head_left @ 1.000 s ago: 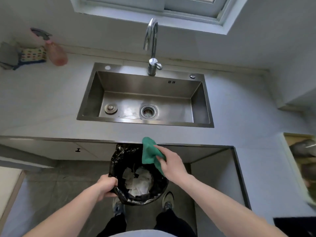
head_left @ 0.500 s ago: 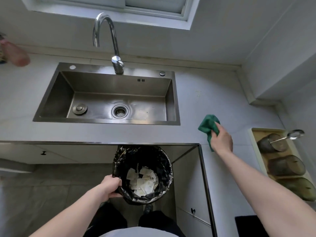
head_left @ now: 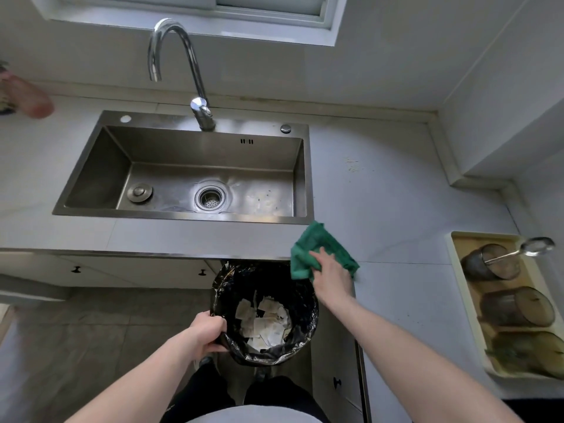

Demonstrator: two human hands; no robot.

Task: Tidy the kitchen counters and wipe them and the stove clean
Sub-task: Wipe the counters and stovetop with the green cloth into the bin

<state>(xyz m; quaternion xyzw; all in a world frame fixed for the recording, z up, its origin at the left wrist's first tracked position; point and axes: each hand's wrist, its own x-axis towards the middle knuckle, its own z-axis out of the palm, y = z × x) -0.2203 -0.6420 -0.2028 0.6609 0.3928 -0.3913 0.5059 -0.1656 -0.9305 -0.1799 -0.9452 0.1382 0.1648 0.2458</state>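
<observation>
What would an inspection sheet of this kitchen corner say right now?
Surface: grey counter, faint specks right of the sink.
Job's things: green cloth at the counter's front edge; black-lined bin below, with paper scraps inside.
Clutter: tray of metal strainers at right; pink bottle far left.
Hands: right hand holds the cloth; left hand grips the bin's rim.
Cables: nothing seen.
Surroundings: tap, window above, cabinet doors below.

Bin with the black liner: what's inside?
Inside the bin, crumpled white paper scraps sit piled against the black liner. Anything beneath the scraps is covered. The left hand grips the near rim.
</observation>
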